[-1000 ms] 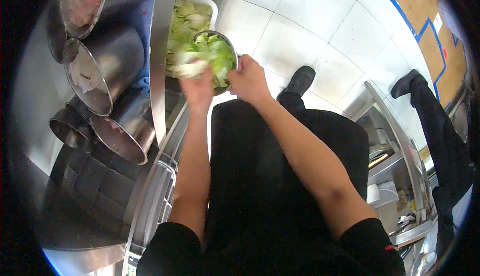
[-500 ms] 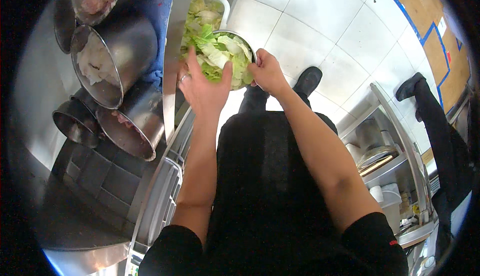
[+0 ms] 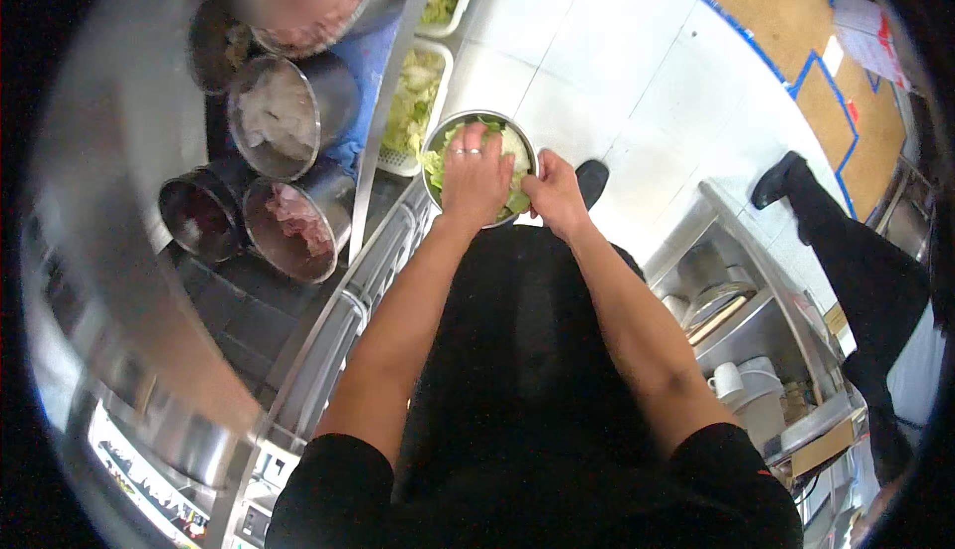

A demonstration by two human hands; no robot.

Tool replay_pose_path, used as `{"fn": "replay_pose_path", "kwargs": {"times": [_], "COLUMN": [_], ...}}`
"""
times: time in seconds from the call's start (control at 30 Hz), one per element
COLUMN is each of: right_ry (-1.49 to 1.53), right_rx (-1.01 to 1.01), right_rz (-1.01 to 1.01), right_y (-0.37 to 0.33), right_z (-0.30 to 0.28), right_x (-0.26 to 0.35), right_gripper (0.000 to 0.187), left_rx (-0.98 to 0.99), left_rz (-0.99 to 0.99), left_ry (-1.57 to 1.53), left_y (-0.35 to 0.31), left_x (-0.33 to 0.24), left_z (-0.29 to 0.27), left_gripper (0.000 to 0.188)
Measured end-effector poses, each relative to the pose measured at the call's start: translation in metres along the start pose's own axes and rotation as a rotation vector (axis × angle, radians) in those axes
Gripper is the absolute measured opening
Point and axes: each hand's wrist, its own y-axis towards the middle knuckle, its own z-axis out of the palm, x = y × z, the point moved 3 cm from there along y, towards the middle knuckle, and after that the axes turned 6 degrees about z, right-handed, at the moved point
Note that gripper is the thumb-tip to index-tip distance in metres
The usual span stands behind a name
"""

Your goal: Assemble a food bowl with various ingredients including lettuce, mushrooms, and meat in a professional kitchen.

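As the right hand (image 3: 557,196) grips one bowl (image 3: 529,143), the left hand (image 3: 476,176) lies unclenched on its leaves (image 3: 434,165)! Far left, two leaf-filled tubs (image 3: 398,162).

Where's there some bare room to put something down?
The widest bare patch is white floor tiles, between the white lettuce tub and the blue tape. It's crowded on the left, where metal pots are packed together, on the shelf at right, and at the bowl, with the left hand inside and the right hand at its rim.
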Motion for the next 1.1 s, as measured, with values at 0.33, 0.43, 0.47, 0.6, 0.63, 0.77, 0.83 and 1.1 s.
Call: {"fn": "replay_pose_path", "kwargs": {"times": [0.33, 0.43, 0.47, 0.6, 0.63, 0.77, 0.83, 1.1], "right_ry": [0.192, 0.160, 0.142, 0.189, 0.205, 0.188, 0.155, 0.178], "right_rx": [-0.083, -0.096, -0.127, -0.176, -0.217, -0.238, -0.255, -0.302], "right_rz": [-0.211, -0.343, -0.373, -0.399, -0.363, -0.405, -0.392, -0.394], "right_y": [-0.173, -0.222, -0.234, -0.263, -0.267, -0.282, -0.291, -0.304], "right_z": [-0.079, -0.094, -0.101, -0.122, -0.123, -0.136, -0.138, -0.143], "right_x": [0.144, 0.195, 0.208, 0.243, 0.248, 0.280, 0.296, 0.356], "right_gripper": [0.006, 0.010, 0.011, 0.010, 0.009, 0.011, 0.010, 0.010], "left_rx": [-0.180, -0.530, -0.611, -0.846, -0.881, -0.909, -0.567, -0.060], "left_rz": [-0.081, 0.035, 0.058, 0.196, 0.171, 0.056, -0.151, 0.043], "left_ry": [-0.706, -0.652, -0.650, -0.439, -0.406, -0.237, -0.374, 0.063], "left_y": [0.071, 0.090, 0.098, 0.144, 0.162, 0.241, 0.287, 0.390], "left_x": [-0.135, -0.153, -0.162, -0.170, -0.158, -0.112, -0.085, -0.095], "left_z": [-0.280, -0.384, -0.418, -0.534, -0.553, -0.625, -0.633, -0.604], "left_gripper": [0.028, 0.024, 0.023, 0.026, 0.030, 0.044, 0.058, 0.089]}}
